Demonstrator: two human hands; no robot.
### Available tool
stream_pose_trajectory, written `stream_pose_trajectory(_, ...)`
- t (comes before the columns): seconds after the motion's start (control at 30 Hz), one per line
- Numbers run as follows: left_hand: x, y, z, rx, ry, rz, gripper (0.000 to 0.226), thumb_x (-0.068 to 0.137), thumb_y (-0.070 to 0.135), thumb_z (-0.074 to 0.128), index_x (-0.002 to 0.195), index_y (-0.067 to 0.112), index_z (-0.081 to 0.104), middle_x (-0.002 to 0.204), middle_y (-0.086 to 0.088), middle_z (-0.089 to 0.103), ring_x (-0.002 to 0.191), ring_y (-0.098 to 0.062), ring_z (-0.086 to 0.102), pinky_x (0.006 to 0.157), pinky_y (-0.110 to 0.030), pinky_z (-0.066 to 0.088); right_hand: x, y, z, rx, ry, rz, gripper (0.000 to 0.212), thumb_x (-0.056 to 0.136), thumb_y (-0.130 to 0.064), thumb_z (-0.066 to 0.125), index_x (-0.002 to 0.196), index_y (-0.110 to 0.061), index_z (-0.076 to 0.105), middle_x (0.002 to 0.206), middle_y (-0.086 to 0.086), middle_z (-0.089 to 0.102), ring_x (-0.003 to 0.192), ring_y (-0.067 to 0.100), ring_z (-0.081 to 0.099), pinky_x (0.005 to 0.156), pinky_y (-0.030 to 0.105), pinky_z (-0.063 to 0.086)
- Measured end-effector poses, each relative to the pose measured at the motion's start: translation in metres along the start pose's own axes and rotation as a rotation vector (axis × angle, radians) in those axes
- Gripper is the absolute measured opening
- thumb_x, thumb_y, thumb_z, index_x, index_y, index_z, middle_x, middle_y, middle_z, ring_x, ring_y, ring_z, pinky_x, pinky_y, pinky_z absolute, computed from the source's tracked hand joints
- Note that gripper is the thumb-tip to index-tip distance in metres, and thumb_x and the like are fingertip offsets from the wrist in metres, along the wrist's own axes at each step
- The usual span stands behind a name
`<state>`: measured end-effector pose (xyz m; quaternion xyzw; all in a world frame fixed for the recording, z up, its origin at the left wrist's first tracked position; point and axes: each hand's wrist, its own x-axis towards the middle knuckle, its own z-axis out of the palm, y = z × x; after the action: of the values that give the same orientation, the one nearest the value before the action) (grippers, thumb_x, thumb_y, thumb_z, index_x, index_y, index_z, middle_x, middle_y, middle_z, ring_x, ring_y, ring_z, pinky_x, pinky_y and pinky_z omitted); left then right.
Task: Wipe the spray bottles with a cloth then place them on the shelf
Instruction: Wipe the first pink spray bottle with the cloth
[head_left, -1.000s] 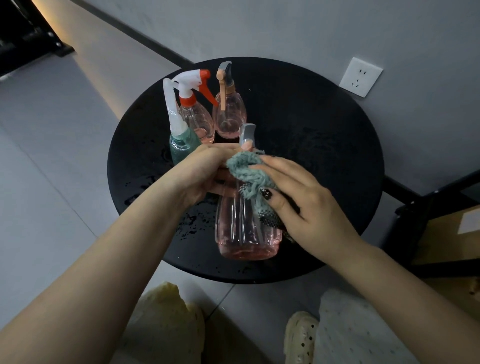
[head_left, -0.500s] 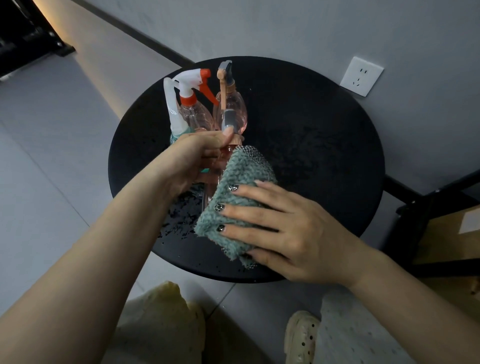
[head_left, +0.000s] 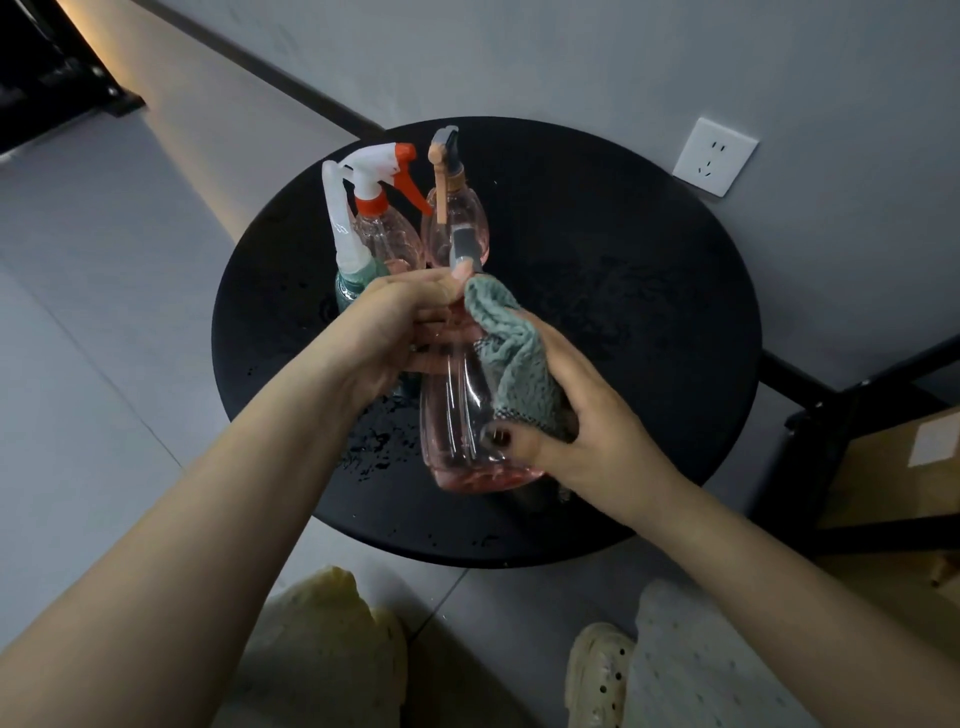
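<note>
Held pink spray bottle (head_left: 462, 415) clear glossy plastic with light streaks, cloth (head_left: 519, 358) grey-green, nubby knitted pile, desk (head_left: 623, 291) matt black, speckled with wet drops, white trigger head (head_left: 379, 166) smooth opaque plastic, floor (head_left: 93, 338) pale smooth tile.

The scene is dim and cool-toned, with a soft grey cast over the wall (head_left: 571, 62) and floor (head_left: 78, 364). A warm orange glow runs along the floor's upper left edge beside dark furniture (head_left: 41, 78), the brightest warm patch in view. The round black surface (head_left: 623, 312) swallows light, showing only small specks of glare from wet droplets. Thin highlights streak the held pink bottle (head_left: 462, 415). Forearms near the lower corners look stretched by wide-angle distortion, and straight wall lines lean. Detail is slightly soft throughout, with murky shadow at the right edge under the shelf frame (head_left: 857, 415)
</note>
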<state>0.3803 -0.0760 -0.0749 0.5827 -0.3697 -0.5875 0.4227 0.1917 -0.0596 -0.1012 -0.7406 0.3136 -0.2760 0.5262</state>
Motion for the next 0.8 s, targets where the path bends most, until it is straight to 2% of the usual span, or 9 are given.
stream_pose_trajectory(0.07, -0.001, 0.002, -0.001, -0.034, -0.007, 0.008, 0.021, 0.091, 0.034, 0.052, 0.086, 0.020, 0.066, 0.080, 0.003, 0.069, 0.073, -0.012, 0.066, 0.071, -0.031, 0.055, -0.002, 0.001, -0.002, -0.030, -0.066, 0.011, 0.103, 0.066, -0.052, 0.077, 0.147, -0.028, 0.019, 0.151, -0.013, 0.025, 0.139, 0.003, 0.025, 0.114, 0.027, 0.025)
stream_pose_trajectory(0.13, -0.002, 0.003, -0.001, -0.095, -0.006, 0.019, 0.021, 0.092, 0.033, 0.052, 0.083, 0.021, 0.067, 0.078, 0.002, 0.068, 0.076, -0.016, 0.064, 0.086, -0.042, 0.051, -0.004, 0.001, -0.005, -0.109, -0.092, 0.014, 0.111, 0.062, -0.041, 0.083, 0.146, -0.035, 0.011, 0.152, -0.017, 0.018, 0.138, -0.007, 0.018, 0.112, 0.013, 0.019)
stream_pose_trajectory(0.2, -0.003, 0.004, 0.001, -0.171, 0.008, 0.028, 0.021, 0.093, 0.029, 0.052, 0.081, 0.019, 0.067, 0.073, 0.002, 0.068, 0.074, -0.017, 0.065, 0.085, -0.041, 0.052, -0.005, 0.001, -0.008, -0.193, -0.118, -0.013, 0.114, 0.062, -0.041, 0.083, 0.144, -0.041, 0.004, 0.153, -0.019, 0.008, 0.138, -0.010, 0.010, 0.109, 0.006, 0.012)
stream_pose_trajectory(0.3, -0.007, 0.005, 0.005, -0.283, 0.003, 0.020, 0.017, 0.095, 0.024, 0.049, 0.087, 0.014, 0.061, 0.073, 0.001, 0.070, 0.070, -0.017, 0.066, 0.071, -0.035, 0.058, -0.005, 0.004, -0.008, -0.307, -0.103, -0.113, 0.106, 0.069, -0.039, 0.079, 0.146, -0.039, 0.005, 0.156, -0.013, 0.005, 0.141, -0.003, 0.009, 0.112, 0.010, 0.013)
stream_pose_trajectory(0.37, -0.006, 0.006, 0.005, -0.300, -0.007, 0.017, 0.015, 0.092, 0.024, 0.051, 0.095, 0.012, 0.058, 0.080, -0.002, 0.070, 0.078, -0.020, 0.065, 0.077, -0.037, 0.057, -0.006, 0.005, -0.007, -0.344, -0.048, -0.147, 0.098, 0.073, -0.037, 0.075, 0.145, -0.037, 0.008, 0.155, -0.011, 0.007, 0.140, -0.004, 0.014, 0.110, 0.009, 0.017)
stream_pose_trajectory(0.43, -0.007, 0.009, 0.004, -0.291, -0.027, -0.008, 0.030, 0.082, 0.029, 0.058, 0.106, 0.011, 0.056, 0.093, -0.007, 0.068, 0.089, -0.024, 0.063, 0.082, -0.039, 0.055, -0.007, 0.006, -0.008, -0.390, -0.023, -0.179, 0.095, 0.075, -0.037, 0.072, 0.145, -0.037, 0.008, 0.153, -0.017, 0.006, 0.140, -0.006, 0.012, 0.108, 0.007, 0.019)
stream_pose_trajectory(0.53, -0.008, 0.011, 0.002, -0.080, 0.007, -0.013, 0.053, 0.068, 0.041, 0.064, 0.112, 0.011, 0.059, 0.100, -0.005, 0.067, 0.087, -0.017, 0.064, 0.073, -0.032, 0.055, -0.009, 0.009, -0.010, -0.481, -0.012, -0.212, 0.090, 0.076, -0.040, 0.066, 0.143, -0.042, 0.007, 0.152, -0.022, 0.004, 0.141, -0.003, 0.011, 0.111, 0.023, 0.027)
stream_pose_trajectory(0.63, -0.010, 0.009, 0.001, 0.024, 0.076, 0.000, 0.041, 0.063, 0.045, 0.068, 0.096, 0.020, 0.065, 0.086, 0.004, 0.069, 0.075, -0.009, 0.065, 0.061, -0.024, 0.052, -0.010, 0.009, -0.007, -0.603, -0.003, -0.253, 0.087, 0.077, -0.041, 0.064, 0.146, -0.036, 0.011, 0.155, -0.011, 0.007, 0.142, 0.010, 0.018, 0.108, 0.037, 0.033)
stream_pose_trajectory(0.8, -0.006, 0.005, 0.003, 0.002, 0.156, -0.009, 0.017, 0.081, 0.033, 0.065, 0.090, 0.019, 0.068, 0.091, -0.001, 0.068, 0.083, -0.016, 0.063, 0.069, -0.029, 0.048, -0.009, 0.000, -0.005, -0.690, -0.069, -0.292, 0.083, 0.079, -0.057, 0.054, 0.146, -0.031, 0.013, 0.154, -0.007, 0.006, 0.142, 0.016, 0.014, 0.104, 0.041, 0.036)
